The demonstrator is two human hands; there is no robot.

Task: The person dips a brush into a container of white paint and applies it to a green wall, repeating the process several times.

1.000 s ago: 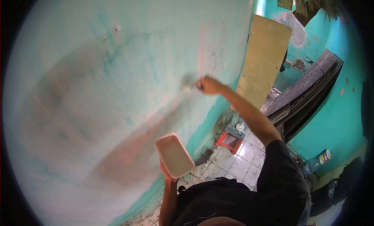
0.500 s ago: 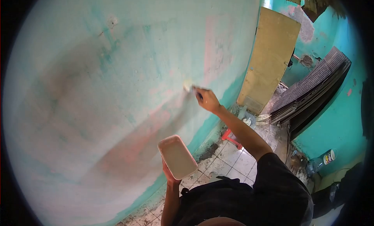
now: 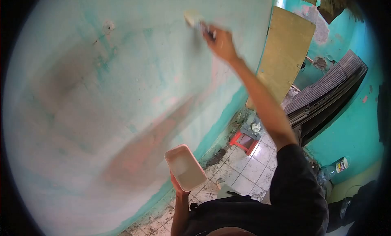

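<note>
right hand's fingers [image 3: 209,33] closed round a blurred, probably pale-bristled brush [image 3: 193,20] at the wall [image 3: 138,73]

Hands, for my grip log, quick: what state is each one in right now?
Left hand: holding the tub, its fingers mostly hidden.
Right hand: closed around the brush.

I see a red stool [image 3: 244,143] on the tiled floor [image 3: 243,173], a yellowish board [image 3: 286,49] upright, and stacked corrugated sheets [image 3: 326,91] leaning beyond.
</note>
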